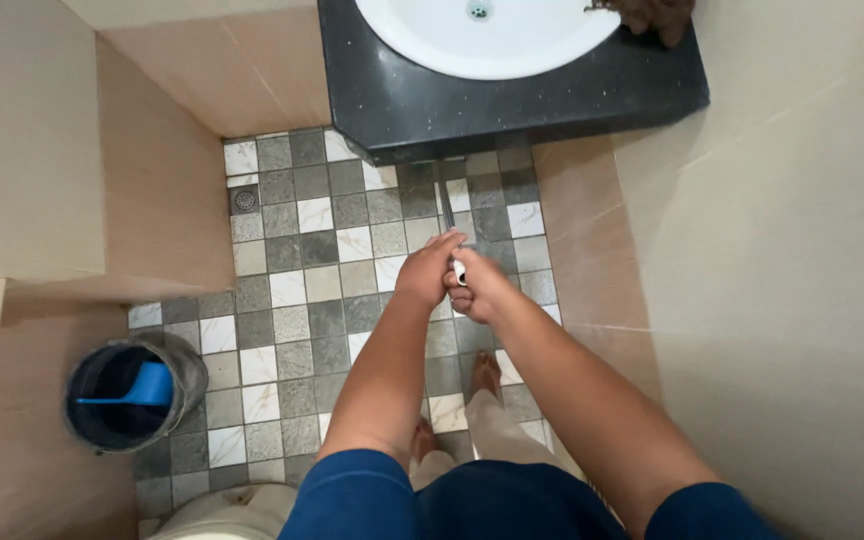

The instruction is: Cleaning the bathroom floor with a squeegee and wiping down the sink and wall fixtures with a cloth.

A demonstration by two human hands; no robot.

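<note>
Right, head view, looking straight down at a bathroom floor of grey and white checker tiles (292,290). Both hands meet at centre frame, touching each other, wrapped round the top of a thin stick-like handle (447,205). Left hand (430,268) is curled over it w/ fingers closed; right hand (474,290) is fisted just below & beside, gripping a white end piece of the handle. The handle runs from the hands away toward the black counter (512,100), its far end lost in shadow under the counter edge, so can't tell what's on the tip. White round basin (492,45) sits in the counter. Floor drain (244,200) at upper left, well apart from the hands. Dark bucket (187,370) at lower left holds a blue scoop (147,385). Bare feet (485,372) show below the forearms.
</note>
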